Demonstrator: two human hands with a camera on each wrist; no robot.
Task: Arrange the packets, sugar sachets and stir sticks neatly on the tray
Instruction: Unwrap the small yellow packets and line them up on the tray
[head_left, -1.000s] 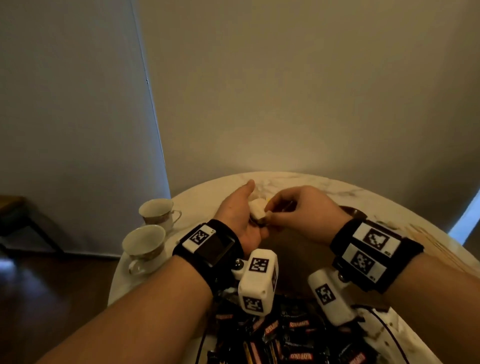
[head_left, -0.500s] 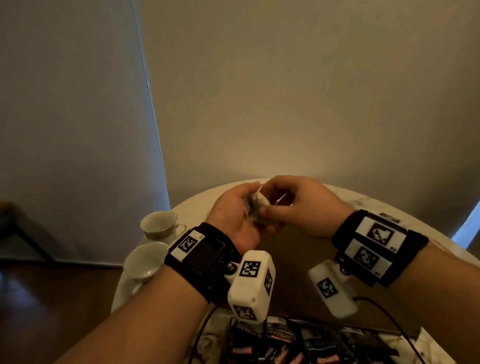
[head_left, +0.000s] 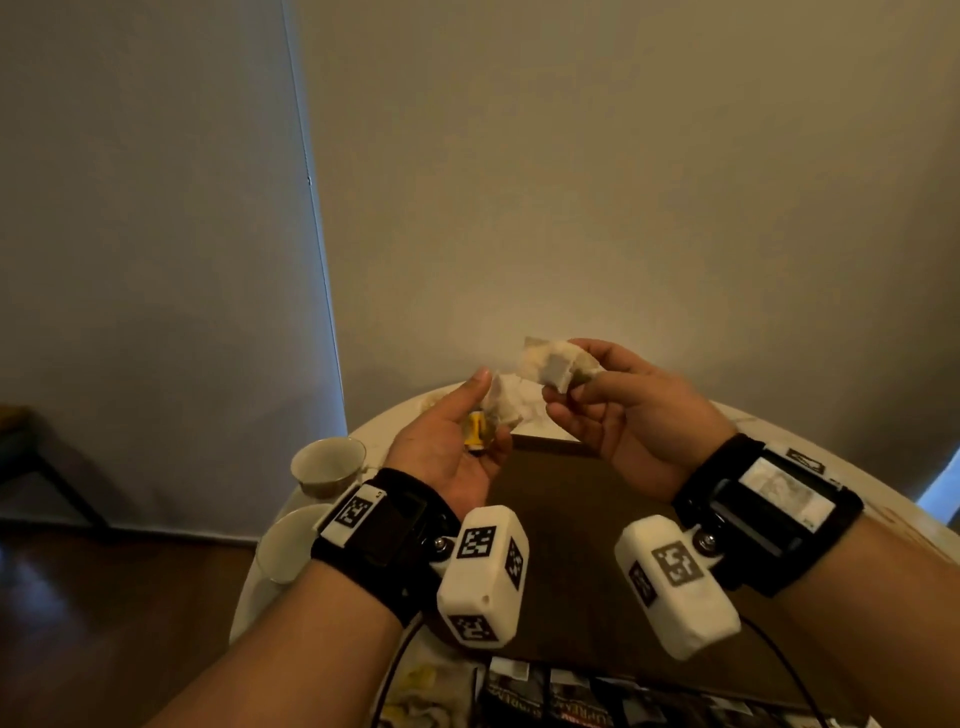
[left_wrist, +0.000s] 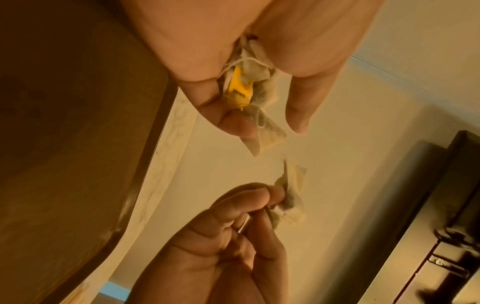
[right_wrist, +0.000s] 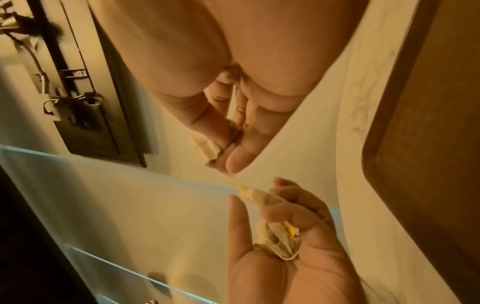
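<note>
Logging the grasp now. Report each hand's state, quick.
Left hand: fingers curled round crumpled pale tea bags with a yellow paper tag.
Right hand: pinches one pale crumpled tea bag.

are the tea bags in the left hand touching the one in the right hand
Apart. The left wrist view shows pale wall between the left hand's tea bags and the right hand's tea bag.

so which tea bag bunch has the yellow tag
The bunch in the left hand; a yellow tag shows in it. The bag pinched by the right hand shows none.
</note>
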